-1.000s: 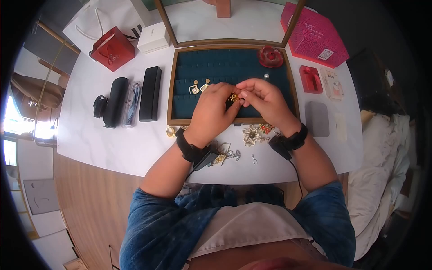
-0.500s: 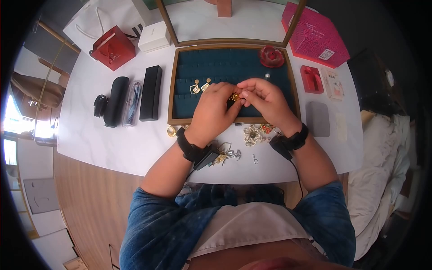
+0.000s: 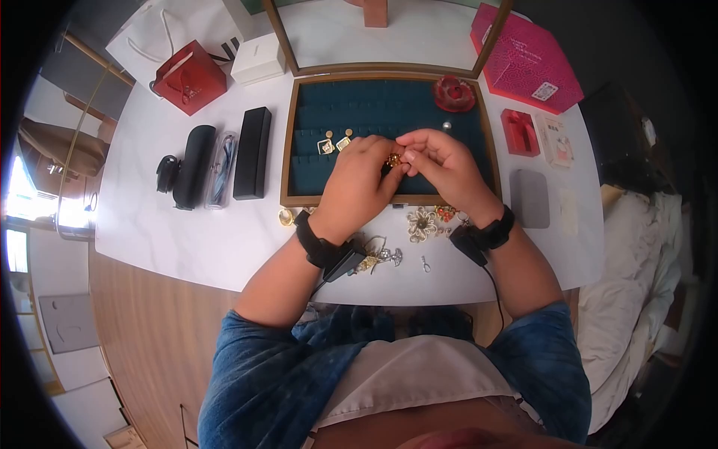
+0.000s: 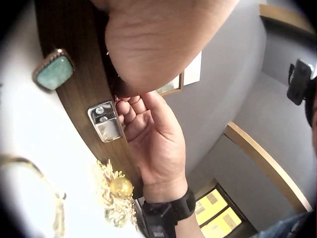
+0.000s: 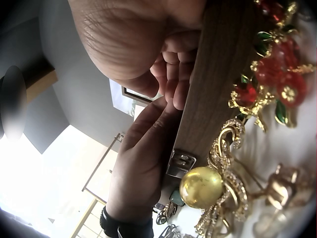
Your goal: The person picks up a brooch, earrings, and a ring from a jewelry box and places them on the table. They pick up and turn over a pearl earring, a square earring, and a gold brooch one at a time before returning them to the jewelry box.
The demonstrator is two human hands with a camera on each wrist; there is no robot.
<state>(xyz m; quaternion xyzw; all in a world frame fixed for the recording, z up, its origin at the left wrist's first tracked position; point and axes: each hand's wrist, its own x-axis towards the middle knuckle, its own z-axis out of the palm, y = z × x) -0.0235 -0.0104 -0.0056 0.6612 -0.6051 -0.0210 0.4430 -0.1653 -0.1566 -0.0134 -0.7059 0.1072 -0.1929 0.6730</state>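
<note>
Over the front half of a wooden jewelry box [image 3: 359,96] with teal lining, both hands meet at a small gold piece of jewelry [image 3: 393,159]. The left hand [image 3: 357,170] pinches it from the left, and the right hand [image 3: 449,170] has thumb and fingertips on its right side. Fingers cover most of the piece; its kind I cannot tell. Left of the hands, two square gold drop earrings [image 3: 325,146] hang in the lining. A pearl stud [image 3: 447,126] and a red flower ornament [image 3: 454,93] sit on the right. Both wrist views hide the piece behind the hands.
Along the box's front edge lie a pearl flower brooch [image 3: 422,224], a red-beaded piece [image 4: 120,188] and other jewelry. A metal latch [image 4: 105,122] marks the front. Black cases [image 3: 251,153] stand left, a red gift box [image 3: 519,132] right. The glass lid stands raised behind.
Both hands hold nearly the same pose over the box, with the gold piece still between their fingertips. The whole head view has slid very slightly.
</note>
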